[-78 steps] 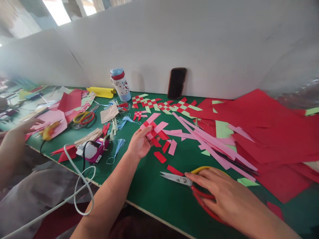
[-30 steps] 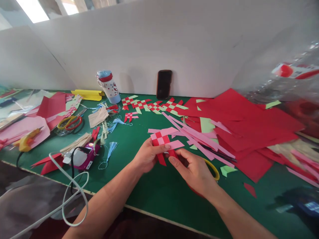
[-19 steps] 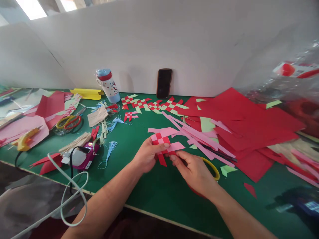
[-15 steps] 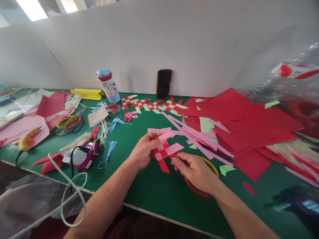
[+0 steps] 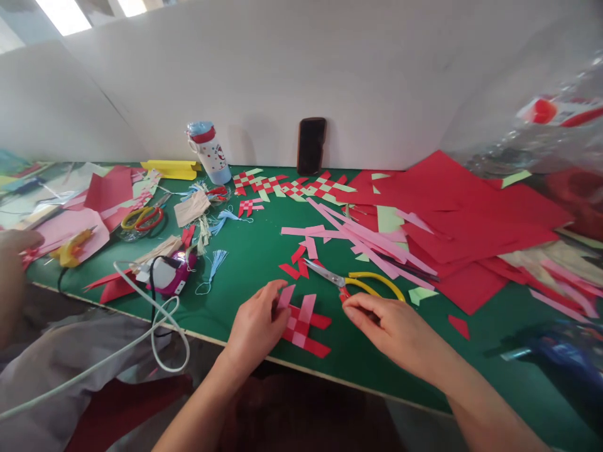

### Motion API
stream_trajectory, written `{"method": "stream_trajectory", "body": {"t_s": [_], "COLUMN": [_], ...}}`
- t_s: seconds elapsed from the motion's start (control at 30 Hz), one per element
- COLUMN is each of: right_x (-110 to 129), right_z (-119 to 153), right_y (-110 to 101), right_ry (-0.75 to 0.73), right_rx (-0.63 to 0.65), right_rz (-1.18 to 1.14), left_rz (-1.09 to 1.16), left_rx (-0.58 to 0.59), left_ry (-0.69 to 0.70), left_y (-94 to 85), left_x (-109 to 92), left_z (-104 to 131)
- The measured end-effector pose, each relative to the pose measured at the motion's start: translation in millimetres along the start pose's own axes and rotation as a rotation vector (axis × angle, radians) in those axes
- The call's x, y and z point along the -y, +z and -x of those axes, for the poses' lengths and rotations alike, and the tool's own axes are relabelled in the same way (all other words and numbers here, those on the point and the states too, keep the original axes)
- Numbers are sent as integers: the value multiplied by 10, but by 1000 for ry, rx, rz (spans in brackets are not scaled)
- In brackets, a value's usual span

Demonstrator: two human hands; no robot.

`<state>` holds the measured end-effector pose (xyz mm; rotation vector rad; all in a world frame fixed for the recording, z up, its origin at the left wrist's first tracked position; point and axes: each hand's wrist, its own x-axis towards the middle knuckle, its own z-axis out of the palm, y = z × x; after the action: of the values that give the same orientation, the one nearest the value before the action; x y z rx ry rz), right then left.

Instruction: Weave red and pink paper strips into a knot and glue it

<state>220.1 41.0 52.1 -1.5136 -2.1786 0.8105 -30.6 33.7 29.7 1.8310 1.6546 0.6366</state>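
Near the front edge of the green table, my left hand (image 5: 258, 323) grips a woven red and pink paper piece (image 5: 299, 326) by its left side, fingers closed on it. Two pink tails point up from the weave and two red tails point right. My right hand (image 5: 389, 323) is closed at the red handle of the scissors (image 5: 336, 280). The blades lie slightly apart and point up and left, and the yellow handle loop stretches right. Small red paper scraps (image 5: 299, 254) lie by the blade tips.
Pink strips (image 5: 367, 238) and red sheets (image 5: 471, 232) spread right. Finished red-green weaves (image 5: 294, 188) line the back, near a phone (image 5: 311, 145) and bottle (image 5: 210, 154). Left are tassels (image 5: 217, 267), a glue gun (image 5: 73, 248), a white cable (image 5: 176, 326) and another person's hand (image 5: 16, 245).
The woven piece has come down toward the table edge in my left hand, turned. My right hand has let go of it and taken the scissors' handle. Red scraps and another person's hand now show.
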Motion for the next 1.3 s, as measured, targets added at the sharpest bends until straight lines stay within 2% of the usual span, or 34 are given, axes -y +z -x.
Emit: {"method": "stream_trajectory", "body": {"t_s": [0.1, 0.17, 0.27, 0.37, 0.53, 0.73, 0.87, 1.0, 1.13, 1.3], "right_x": [-169, -310, -481, -545, -566, -724, -770, -726, -680, -724], "right_z": [152, 196, 166, 79, -13, -19, -18, -18, 7, 41], "right_y": [100, 144, 171, 172, 131, 43, 29, 18, 14, 14], "right_ry": [-87, -158, -188, -192, -208, -161, -127, -99, -71, -48], "right_rx": [-300, -417, -408, -337, -275, -361, -378, -385, -419, -426], "right_rz": [155, 286, 411, 451, 462, 472, 520, 503, 482, 474], "left_rz": [-227, -273, -281, -279, -375, -419, -393, -370, -343, -472], "left_rx": [-180, -179, -78, 1, 142, 264, 287, 238, 93, -131], "left_ry": [159, 316, 545, 624, 573, 429, 390, 380, 426, 183], "left_y": [-16, -19, 26, 87, 116, 140, 141, 136, 72, -53], "left_x": [54, 72, 71, 28, -100, -169, -210, -221, -120, 115], "left_z": [139, 191, 233, 218, 57, -123, -152, -115, 13, 177]}}
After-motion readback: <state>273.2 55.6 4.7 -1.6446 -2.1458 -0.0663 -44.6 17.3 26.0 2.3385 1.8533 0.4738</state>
